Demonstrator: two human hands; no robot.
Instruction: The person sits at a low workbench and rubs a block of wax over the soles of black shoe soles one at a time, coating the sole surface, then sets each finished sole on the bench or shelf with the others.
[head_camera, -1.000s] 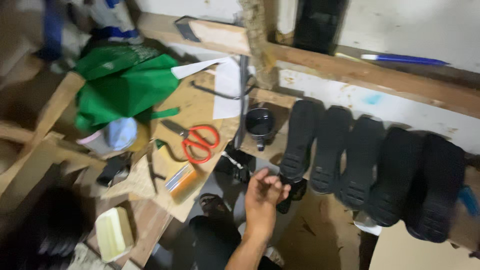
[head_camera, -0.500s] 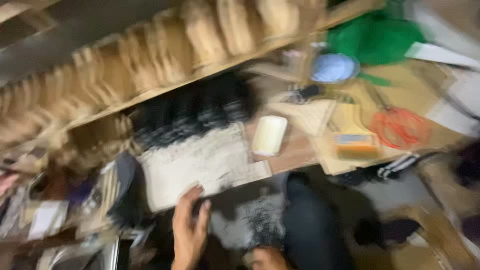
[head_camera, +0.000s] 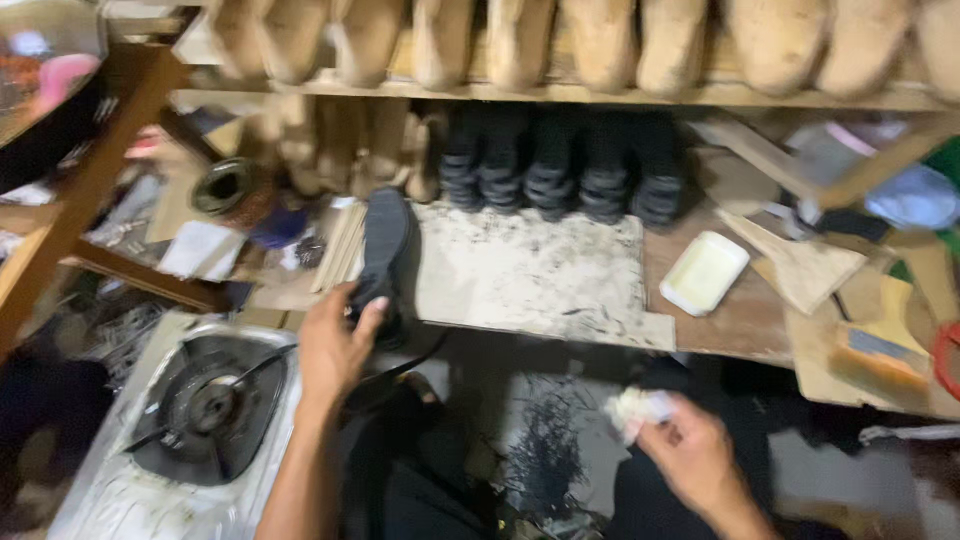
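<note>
Here my left hand (head_camera: 335, 352) has its fingers (head_camera: 368, 322) clamped on the black shoe sole (head_camera: 384, 250) lying at the counter (head_camera: 740, 325) edge, while my right hand (head_camera: 692, 462) pinches a crumpled white wad (head_camera: 637, 408) between closed fingers.

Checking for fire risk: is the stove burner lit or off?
Off: the burner looks dark, no flame or glow visible beside the left hand.

Sole (head_camera: 385, 240) left of board (head_camera: 530, 275)
</note>
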